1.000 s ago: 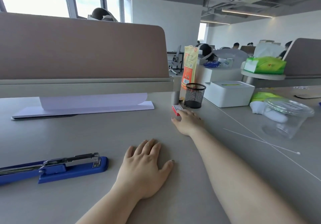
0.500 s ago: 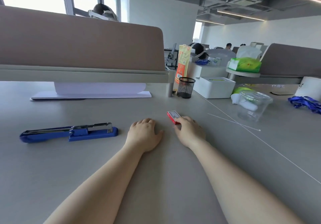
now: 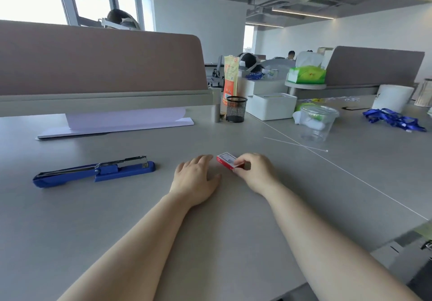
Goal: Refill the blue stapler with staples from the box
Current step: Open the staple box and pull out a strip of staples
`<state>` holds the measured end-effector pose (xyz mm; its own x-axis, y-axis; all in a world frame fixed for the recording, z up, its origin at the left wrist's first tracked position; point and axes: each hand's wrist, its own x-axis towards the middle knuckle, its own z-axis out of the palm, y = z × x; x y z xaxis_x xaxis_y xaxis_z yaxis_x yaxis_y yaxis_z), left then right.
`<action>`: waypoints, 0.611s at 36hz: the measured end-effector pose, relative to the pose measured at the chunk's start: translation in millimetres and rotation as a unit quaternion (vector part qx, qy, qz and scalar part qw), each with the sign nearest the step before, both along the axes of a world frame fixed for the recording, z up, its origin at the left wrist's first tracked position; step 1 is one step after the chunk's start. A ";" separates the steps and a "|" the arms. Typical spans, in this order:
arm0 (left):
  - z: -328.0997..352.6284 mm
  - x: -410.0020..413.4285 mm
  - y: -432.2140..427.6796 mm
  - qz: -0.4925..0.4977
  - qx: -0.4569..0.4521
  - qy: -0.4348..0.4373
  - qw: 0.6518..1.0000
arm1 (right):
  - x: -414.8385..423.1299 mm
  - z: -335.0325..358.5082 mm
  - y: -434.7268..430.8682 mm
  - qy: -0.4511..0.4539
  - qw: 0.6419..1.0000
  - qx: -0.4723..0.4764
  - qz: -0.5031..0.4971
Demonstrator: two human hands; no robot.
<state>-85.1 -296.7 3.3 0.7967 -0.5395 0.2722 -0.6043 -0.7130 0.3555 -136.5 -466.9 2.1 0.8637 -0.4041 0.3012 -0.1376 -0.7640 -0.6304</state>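
The blue stapler [image 3: 93, 172] lies opened out flat on the grey desk [image 3: 140, 219] at the left, its metal staple channel exposed on top. A small red and white staple box [image 3: 226, 160] rests on the desk in the middle. My right hand [image 3: 254, 172] pinches the box's near right end between thumb and fingers. My left hand [image 3: 196, 179] lies flat on the desk just left of the box, fingers spread and holding nothing, fingertips close to the box.
A black mesh pen cup [image 3: 236, 109], a white box [image 3: 271, 105] and a clear plastic cup [image 3: 316, 123] stand behind. A thin white stick [image 3: 297, 144] lies right of the box. A desk divider [image 3: 100, 67] and white paper [image 3: 126, 123] sit at the back left.
My right hand has drawn the staple box toward me from beside the pen cup and now pinches its end. My left hand has stayed flat beside it. The view has pulled back.
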 end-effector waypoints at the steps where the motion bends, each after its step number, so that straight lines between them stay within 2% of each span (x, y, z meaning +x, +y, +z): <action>1: -0.2 3.4 -1.3 0.005 -0.002 -0.003 1.000 | -0.2 -0.2 -0.8 -0.001 1.000 0.008 -0.001; 15: -2.6 9.1 -6.6 0.010 0.005 0.006 1.000 | 0.8 -0.3 3.2 0.011 0.999 0.029 0.019; 22: -1.7 8.8 -6.3 0.005 0.003 0.021 1.000 | -1.6 3.8 8.7 0.018 0.999 -0.022 0.028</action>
